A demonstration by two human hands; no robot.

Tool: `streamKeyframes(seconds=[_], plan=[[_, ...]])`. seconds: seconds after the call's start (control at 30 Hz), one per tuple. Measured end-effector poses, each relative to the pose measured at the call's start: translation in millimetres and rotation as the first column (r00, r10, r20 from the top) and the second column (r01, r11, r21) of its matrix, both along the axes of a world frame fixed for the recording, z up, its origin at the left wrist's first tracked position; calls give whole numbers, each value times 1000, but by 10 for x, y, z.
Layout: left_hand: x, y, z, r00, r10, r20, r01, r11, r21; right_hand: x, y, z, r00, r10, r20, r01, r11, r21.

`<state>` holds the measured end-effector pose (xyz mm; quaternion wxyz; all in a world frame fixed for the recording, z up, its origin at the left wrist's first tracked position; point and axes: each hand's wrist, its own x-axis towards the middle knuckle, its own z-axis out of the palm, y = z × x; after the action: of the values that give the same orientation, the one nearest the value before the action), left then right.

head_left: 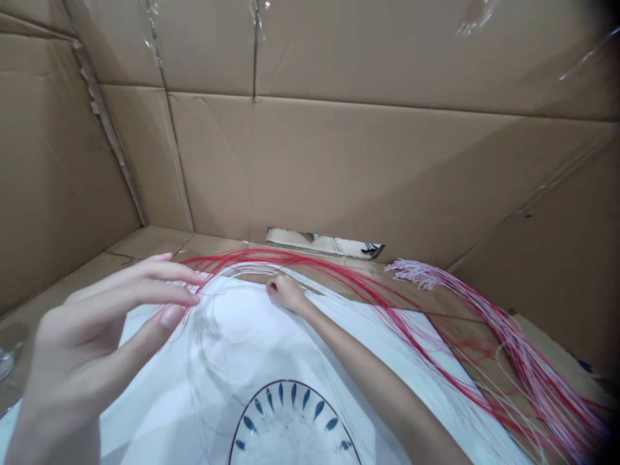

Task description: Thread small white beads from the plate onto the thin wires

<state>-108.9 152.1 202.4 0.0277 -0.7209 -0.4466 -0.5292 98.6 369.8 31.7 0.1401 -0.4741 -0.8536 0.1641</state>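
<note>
My left hand [92,329] is raised at the left with its fingers stretched out and the thumb a little apart below them. Its fingertips are at the left end of a bundle of long red strands [334,265], overlapping them in view; I cannot tell if they touch. My right hand [287,294] is curled into a fist at the far edge of the white sheet [261,336]. White strands [242,268] arc beside and behind this fist. What the fist holds, if anything, is hidden. The red strands sweep past behind it to the lower right.
A plate with blue petal marks and a dark rim [293,426] lies at the near edge of the sheet. A thick bundle of pink and red strands [513,329] lies on the right. A cardboard wall [339,168] with a slot [324,243] rises behind.
</note>
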Motion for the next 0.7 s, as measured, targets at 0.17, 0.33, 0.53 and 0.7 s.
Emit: streamKeyframes(seconds=[0.17, 0.33, 0.53, 0.7], plan=[[58, 332, -79, 997, -69, -46, 61, 984, -165, 60, 66, 23, 985, 42, -166, -44, 999, -8], [123, 954, -583, 972, -146, -182, 59, 908, -416, 89, 96, 106, 947, 81, -311, -86, 996, -3], [231, 1436, -1406, 955, -127, -269, 20, 930, -366, 74, -2, 285, 905, 166, -391, -166, 986, 33], [227, 1521, -1576, 971, -194, -136, 108, 874, -474, 55, -104, 399, 884, 201, -422, -190, 979, 67]])
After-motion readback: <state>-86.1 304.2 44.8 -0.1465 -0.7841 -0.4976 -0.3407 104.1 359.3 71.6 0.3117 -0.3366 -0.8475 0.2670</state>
